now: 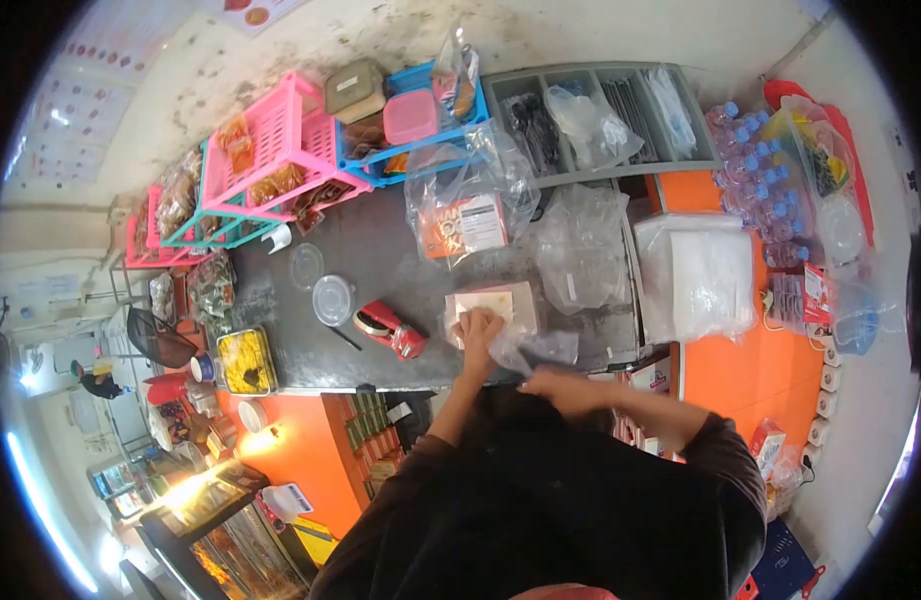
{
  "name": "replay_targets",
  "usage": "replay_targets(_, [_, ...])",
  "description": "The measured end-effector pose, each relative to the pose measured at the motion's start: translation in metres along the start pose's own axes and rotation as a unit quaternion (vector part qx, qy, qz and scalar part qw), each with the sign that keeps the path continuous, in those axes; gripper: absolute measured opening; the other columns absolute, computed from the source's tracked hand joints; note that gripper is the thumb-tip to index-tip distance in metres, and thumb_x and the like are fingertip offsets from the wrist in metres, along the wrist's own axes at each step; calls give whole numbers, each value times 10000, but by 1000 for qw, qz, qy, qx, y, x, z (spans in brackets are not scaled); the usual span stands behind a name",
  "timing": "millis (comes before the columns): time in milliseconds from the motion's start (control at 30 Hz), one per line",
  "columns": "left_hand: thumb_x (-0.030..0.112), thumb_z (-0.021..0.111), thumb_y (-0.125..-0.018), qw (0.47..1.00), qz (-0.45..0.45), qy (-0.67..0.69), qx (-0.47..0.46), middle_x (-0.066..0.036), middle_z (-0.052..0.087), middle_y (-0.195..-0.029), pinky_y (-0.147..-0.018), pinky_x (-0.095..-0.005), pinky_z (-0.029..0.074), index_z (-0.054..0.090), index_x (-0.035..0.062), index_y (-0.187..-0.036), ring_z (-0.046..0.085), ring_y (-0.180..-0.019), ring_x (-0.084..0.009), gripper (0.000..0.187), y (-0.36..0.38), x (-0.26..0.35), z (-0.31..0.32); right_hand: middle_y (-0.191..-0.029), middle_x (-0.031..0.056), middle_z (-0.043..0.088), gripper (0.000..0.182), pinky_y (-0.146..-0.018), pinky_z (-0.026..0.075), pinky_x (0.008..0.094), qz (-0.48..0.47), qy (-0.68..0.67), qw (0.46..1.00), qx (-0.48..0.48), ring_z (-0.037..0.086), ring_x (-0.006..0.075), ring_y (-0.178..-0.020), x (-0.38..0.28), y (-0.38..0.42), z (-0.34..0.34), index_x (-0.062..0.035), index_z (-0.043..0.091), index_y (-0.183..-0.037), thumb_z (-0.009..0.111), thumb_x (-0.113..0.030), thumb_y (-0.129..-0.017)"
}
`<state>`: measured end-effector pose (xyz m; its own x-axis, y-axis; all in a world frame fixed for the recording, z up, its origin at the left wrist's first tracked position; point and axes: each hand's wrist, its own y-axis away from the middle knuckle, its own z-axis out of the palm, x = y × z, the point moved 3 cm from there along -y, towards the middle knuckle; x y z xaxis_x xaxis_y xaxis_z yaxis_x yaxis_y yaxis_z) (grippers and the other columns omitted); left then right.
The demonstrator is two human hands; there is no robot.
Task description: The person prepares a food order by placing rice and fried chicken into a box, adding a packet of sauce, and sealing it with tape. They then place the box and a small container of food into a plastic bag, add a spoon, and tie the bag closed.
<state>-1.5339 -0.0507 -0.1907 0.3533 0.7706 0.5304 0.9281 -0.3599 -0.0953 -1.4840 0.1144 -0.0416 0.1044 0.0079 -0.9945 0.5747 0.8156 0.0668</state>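
Near the front edge of the dark counter (380,270), a light-coloured box (510,298) lies inside clear plastic. My left hand (478,328) rests on it with the fingers bent down onto its top. To the right, my right hand (558,390) is closed at the edge of a clear plastic piece (552,348), blurred by motion. Behind the box stands a clear bag with an orange and white printed package (464,226). Left of my left hand sits a red stapler (390,330), beside a round clear lid (333,300).
Pink baskets (270,150) and a blue basket (410,165) line the back. A grey divided tray (600,110) holds cutlery. Clear bags (580,245) and a stack of white bags (695,280) lie at right, near water bottles (765,190). Yellow food (245,362) fills a container at left.
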Motion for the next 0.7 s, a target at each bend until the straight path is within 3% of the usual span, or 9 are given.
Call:
replay_targets(33, [161, 645, -695, 998, 18, 65, -4, -96, 535, -1027, -917, -424, 323, 621, 72, -925, 482, -1051, -303, 247, 0, -4, 1, -715, 48, 648, 128, -680, 487, 301, 29, 86, 989, 114, 639, 173, -725, -1, -1, -44, 12, 639, -841, 543, -72, -855])
replay_targets(67, [122, 639, -715, 991, 38, 130, -8, -95, 543, -968, -887, -387, 362, 611, 47, -933, 519, -981, -281, 232, -1, -5, 0, -669, 62, 615, 189, -548, 453, 255, 72, -186, 961, 192, 598, 125, -601, -6, 0, -98, -8, 625, -802, 510, -126, -893])
replay_targets(100, [122, 639, -715, 991, 41, 126, -6, -95, 543, -968, -887, -387, 362, 611, 47, -933, 519, -981, -281, 232, -5, -4, 1, -635, 54, 586, 239, -468, 408, 234, -26, -168, 929, 329, 551, 95, -521, 5, -11, -153, -13, 625, -807, 475, -160, -923])
replay_targets(133, [95, 623, -756, 971, -73, 228, -18, -93, 551, -936, -849, -345, 392, 603, 32, -942, 539, -919, -261, 197, -9, -8, 4, -609, 37, 593, 241, -483, 459, 247, -34, -43, 895, 442, 556, 108, -496, 19, -23, -212, -6, 617, -796, 461, -141, -919])
replay_targets(167, [68, 606, -798, 927, -185, 324, -30, -90, 560, -904, -812, -304, 421, 595, 16, -952, 559, -857, -242, 163, -8, -11, 8, -625, 73, 605, 205, -527, 503, 266, 43, 93, 856, 506, 620, 137, -557, 29, -37, -253, 8, 616, -790, 472, -101, -887])
replay_targets(233, [65, 593, -858, 901, -270, 339, -37, -87, 577, -922, -783, -286, 451, 598, 9, -959, 578, -857, -234, 115, -5, -13, 8, -688, 140, 656, 189, -601, 536, 301, 183, 67, 843, 502, 683, 203, -668, 103, -76, -317, 19, 643, -804, 494, -87, -853])
replay_targets(300, [31, 589, -859, 984, -21, 177, -24, -79, 588, -956, -761, -293, 469, 606, 2, -965, 593, -873, -224, 111, -14, 6, -16, -779, 194, 687, 191, -633, 555, 347, 251, 394, 739, 486, 702, 270, -746, 148, -114, -346, 9, 679, -834, 519, -96, -843])
replay_targets(500, [35, 607, -856, 975, -60, 205, -61, -91, 583, -956, -739, -279, 482, 616, -9, -980, 600, -867, -214, 132, -15, -2, -21, -821, 165, 694, 201, -645, 565, 407, 342, 387, 647, 561, 702, 301, -768, 161, -149, -359, -52, 702, -823, 531, -149, -863])
replay_targets(700, [37, 601, -847, 960, -132, 237, -67, -93, 584, -950, -747, -272, 472, 614, -23, -976, 593, -857, -205, 142, -14, -7, -14, -824, 160, 696, 200, -649, 566, 397, 364, 363, 642, 568, 702, 289, -804, 161, -141, -360, -56, 706, -810, 526, -126, -863])
